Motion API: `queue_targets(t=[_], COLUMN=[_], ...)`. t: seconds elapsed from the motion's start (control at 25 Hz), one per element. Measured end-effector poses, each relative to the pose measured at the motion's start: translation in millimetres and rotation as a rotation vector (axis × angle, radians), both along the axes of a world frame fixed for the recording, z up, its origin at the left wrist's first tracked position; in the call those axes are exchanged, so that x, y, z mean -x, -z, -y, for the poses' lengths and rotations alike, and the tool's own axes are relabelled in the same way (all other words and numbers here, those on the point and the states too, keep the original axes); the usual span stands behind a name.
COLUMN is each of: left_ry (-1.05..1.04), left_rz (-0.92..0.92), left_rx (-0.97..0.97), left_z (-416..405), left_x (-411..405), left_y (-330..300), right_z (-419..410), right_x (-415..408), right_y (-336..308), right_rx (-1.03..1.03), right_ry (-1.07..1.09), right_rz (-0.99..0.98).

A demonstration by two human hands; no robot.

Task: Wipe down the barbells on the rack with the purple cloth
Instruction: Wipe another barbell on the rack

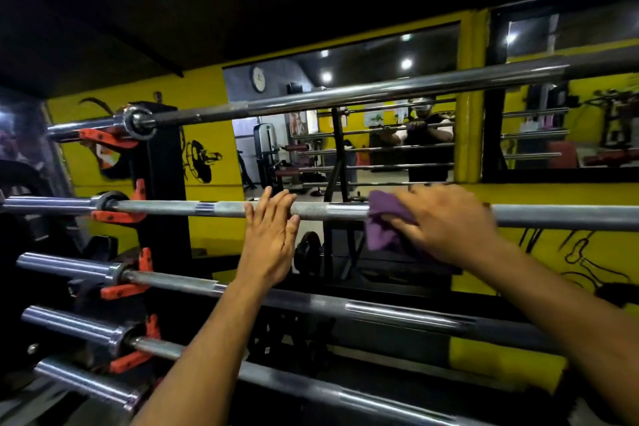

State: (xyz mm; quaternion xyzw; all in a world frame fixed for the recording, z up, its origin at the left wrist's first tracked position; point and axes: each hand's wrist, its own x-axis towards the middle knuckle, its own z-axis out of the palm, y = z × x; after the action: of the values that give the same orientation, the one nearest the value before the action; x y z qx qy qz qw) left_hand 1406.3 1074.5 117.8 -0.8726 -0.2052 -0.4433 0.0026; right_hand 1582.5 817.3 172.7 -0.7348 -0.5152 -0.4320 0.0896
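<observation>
Several steel barbells lie across a black rack, one above another. The second barbell from the top [214,208] runs level at mid height. My right hand [446,223] presses the purple cloth [383,220] over this bar, right of centre, with the cloth draped around and hanging below it. My left hand [269,239] rests with flat, spread fingers against the same bar's knurled part, a short way left of the cloth. The top barbell [345,97] slopes upward to the right. A lower barbell [345,306] passes under my forearms.
The black rack upright [162,190] with orange hooks [117,216] stands at the left, and the bar sleeves stick out past it. Behind the bars is a yellow wall [214,228] with black drawings and a mirror [345,135] showing the gym.
</observation>
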Motion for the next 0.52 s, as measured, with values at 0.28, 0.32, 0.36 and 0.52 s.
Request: queue_targets(t=[0.28,0.32,0.36,0.52], left_ry=[0.067,0.088,0.107,0.182], left_rz=[0.026,0.047,0.058,0.021], left_rx=[-0.081,-0.076,-0.078,-0.163], left_z=[-11,-13,-13,-22], left_x=[4,5,7,17], left_y=[5,5,4,-5], right_z=[-71,-90,-104,-97], right_x=[42,55,64,54], right_y=[8,12,17,26], right_rx=[-0.098,-0.073,-0.069,-0.133], right_ry=[0.185,0.170,0.151,-0.001], right_rz=[-0.035,-0.041,-0.037,0.029])
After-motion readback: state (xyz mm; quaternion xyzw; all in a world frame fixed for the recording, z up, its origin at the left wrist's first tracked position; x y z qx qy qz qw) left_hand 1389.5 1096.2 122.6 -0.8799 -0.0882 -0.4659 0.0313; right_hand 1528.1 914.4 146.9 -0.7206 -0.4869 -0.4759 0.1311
